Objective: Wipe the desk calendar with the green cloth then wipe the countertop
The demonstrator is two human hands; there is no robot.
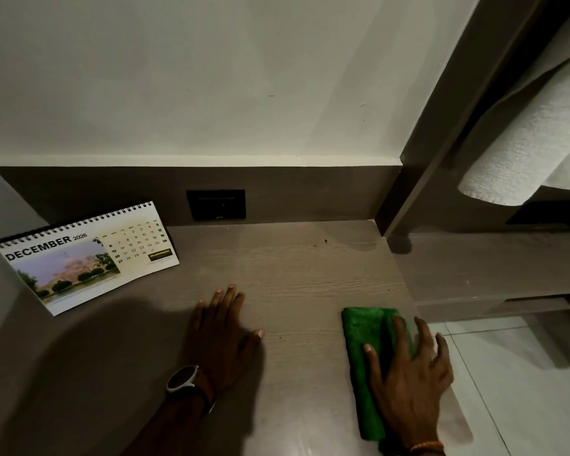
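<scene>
A spiral-bound desk calendar point(86, 255) showing December 2026 stands at the back left of the wood-grain countertop point(297, 264). A folded green cloth point(364, 350) lies flat near the countertop's right edge. My right hand point(412, 376) presses down on the cloth with its fingers spread, covering the cloth's right half. My left hand point(226, 337), with a watch on the wrist, rests palm down on the bare countertop, to the left of the cloth and in front of the calendar. It holds nothing.
A dark wall socket plate point(216, 204) sits in the brown backsplash behind the countertop. A few small crumbs point(324, 240) lie at the back right. A white towel roll point(524, 149) hangs at the right over a lower shelf. White floor tiles point(514, 373) lie beyond the right edge.
</scene>
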